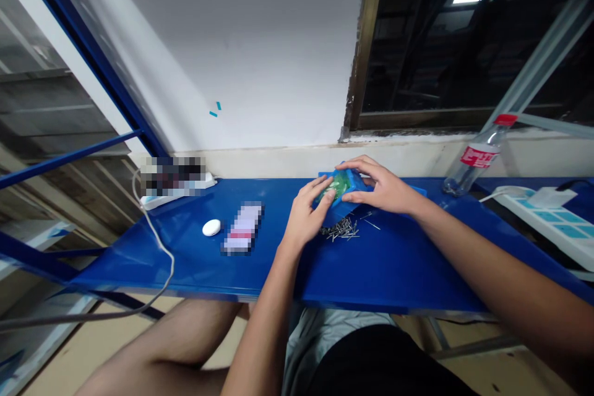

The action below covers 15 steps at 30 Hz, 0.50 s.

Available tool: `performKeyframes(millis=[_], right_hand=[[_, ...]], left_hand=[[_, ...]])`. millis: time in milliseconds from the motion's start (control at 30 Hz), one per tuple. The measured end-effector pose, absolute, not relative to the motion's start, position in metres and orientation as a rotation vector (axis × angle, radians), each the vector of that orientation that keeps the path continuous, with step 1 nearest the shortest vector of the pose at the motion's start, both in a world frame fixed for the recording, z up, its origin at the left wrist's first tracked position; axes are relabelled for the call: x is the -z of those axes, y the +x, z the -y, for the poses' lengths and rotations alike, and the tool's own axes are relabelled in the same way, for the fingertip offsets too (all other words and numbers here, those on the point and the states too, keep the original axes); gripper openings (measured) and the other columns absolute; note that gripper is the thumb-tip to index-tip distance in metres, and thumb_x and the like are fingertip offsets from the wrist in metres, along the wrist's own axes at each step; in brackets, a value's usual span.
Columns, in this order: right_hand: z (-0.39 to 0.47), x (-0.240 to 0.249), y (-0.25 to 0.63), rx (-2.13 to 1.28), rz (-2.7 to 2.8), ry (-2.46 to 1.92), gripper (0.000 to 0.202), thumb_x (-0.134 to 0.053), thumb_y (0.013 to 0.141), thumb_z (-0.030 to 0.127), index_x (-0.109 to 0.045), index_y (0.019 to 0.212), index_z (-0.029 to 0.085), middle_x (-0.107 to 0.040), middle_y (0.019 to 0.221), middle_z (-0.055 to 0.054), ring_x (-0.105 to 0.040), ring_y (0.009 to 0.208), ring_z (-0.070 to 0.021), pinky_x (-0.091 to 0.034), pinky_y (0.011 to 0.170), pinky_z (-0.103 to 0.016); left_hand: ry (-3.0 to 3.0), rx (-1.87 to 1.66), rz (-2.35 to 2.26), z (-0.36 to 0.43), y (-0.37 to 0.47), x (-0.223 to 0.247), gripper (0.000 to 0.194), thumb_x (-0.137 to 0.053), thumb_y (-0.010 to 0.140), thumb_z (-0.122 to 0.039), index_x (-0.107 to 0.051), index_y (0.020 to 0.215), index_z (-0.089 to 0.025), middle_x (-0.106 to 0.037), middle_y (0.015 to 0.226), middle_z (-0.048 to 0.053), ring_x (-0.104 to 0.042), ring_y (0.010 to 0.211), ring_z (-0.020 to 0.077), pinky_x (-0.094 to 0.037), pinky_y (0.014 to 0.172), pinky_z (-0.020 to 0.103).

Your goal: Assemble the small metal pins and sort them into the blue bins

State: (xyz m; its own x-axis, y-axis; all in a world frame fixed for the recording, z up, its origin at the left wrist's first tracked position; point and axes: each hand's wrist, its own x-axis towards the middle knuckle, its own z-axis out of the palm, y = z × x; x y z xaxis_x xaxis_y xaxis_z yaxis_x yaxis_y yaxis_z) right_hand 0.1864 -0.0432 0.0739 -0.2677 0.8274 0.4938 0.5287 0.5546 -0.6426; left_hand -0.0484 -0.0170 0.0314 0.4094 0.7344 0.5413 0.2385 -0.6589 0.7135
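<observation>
Both my hands are round a small blue object with a green part (342,184); its exact kind I cannot make out. My left hand (307,207) is closed on its left side, the thumb lying along the near edge. From the right, my right hand (378,187) grips the blue side between thumb and fingers. Just in front of it lies a loose pile of thin metal pins or nails (341,230), with a few strays to the right. Blue flat pieces show partly behind and under the hands.
A blurred phone-like rectangle (244,228) and a white oval case (211,227) lie left on the blue table (185,266). A white cable (160,238) hangs over the left edge. Power strips (552,213) sit at both ends. A plastic bottle (477,158) leans at the back right.
</observation>
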Motion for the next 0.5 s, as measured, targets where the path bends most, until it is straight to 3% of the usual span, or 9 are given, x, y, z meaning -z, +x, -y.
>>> performKeyframes(millis=[267,500], right_hand=[[0.043,-0.090,0.175,-0.379,2.052,-1.121,0.076,-0.085,0.077,0.051,-0.057,0.147,0.041,-0.055,0.148,-0.007,-0.053,0.139,-0.0370,-0.049,0.115,-0.058],[0.037,-0.091,0.155,-0.479,1.993,-1.200,0.109,-0.092,0.067,0.049,-0.038,0.160,0.032,-0.056,0.149,-0.012,-0.055,0.137,-0.0393,-0.048,0.116,-0.059]], left_hand=[[1.961,-1.267,-0.827,0.023,-0.047,-0.021,0.039,-0.059,0.103,-0.041,-0.068,0.138,-0.027,-0.061,0.148,0.007,-0.054,0.142,0.0248,-0.041,0.123,0.042],[1.804,-1.243,-0.849,0.019,-0.045,-0.001,0.055,-0.053,0.103,-0.038,-0.048,0.157,-0.026,-0.050,0.162,0.006,-0.045,0.151,0.0276,-0.035,0.128,0.046]])
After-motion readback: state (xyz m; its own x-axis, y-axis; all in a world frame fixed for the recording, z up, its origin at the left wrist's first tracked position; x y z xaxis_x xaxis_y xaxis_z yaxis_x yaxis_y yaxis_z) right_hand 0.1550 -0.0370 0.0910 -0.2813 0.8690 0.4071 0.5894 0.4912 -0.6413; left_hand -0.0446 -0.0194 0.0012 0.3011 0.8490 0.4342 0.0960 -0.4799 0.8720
